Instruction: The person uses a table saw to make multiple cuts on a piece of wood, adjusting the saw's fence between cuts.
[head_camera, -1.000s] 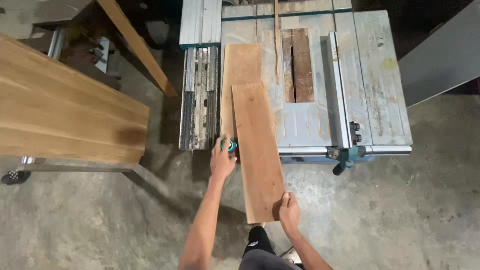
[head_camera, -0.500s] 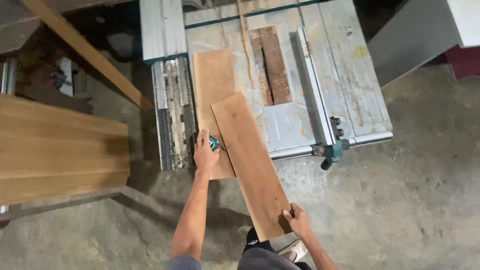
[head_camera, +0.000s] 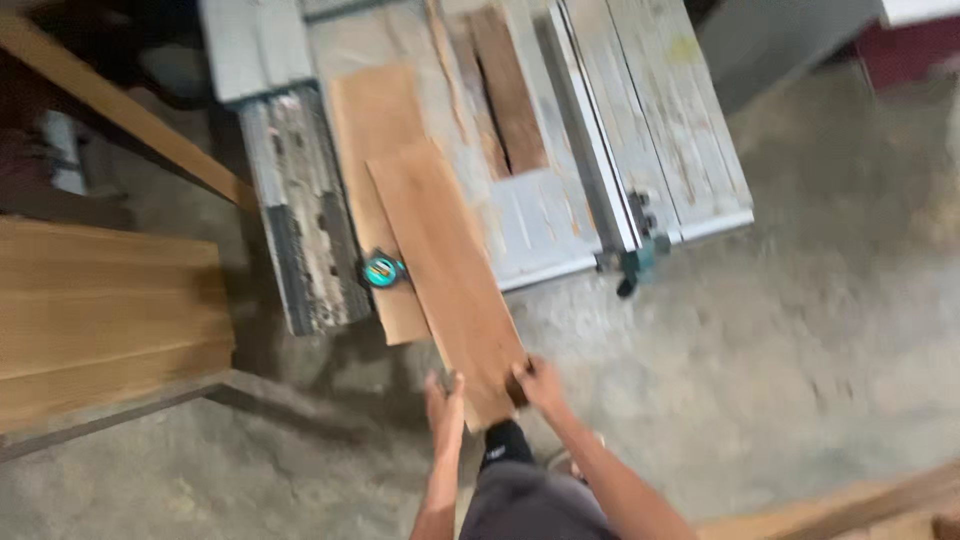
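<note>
A long brown wooden board (head_camera: 445, 270) lies slanted over the front edge of a grey table saw (head_camera: 560, 200), its near end hanging off. My right hand (head_camera: 537, 383) grips that near end at its right corner. At the left side of the same end, my left hand (head_camera: 445, 400) rests flat against the board's edge with fingers straight. A second, paler board (head_camera: 378, 160) lies under it on the saw top. A teal tape measure (head_camera: 382, 271) sits on the saw's front edge, left of the slanted board.
A stack of wide wooden planks (head_camera: 105, 320) sits at the left. A thin wooden strip (head_camera: 130, 125) leans at the upper left. The saw fence (head_camera: 592, 150) runs along the table's right part. More boards (head_camera: 860, 510) show at the lower right on the concrete floor.
My left hand left the tape measure and came down to the board's near end. The board has slid toward me and tilted more. The view shifted.
</note>
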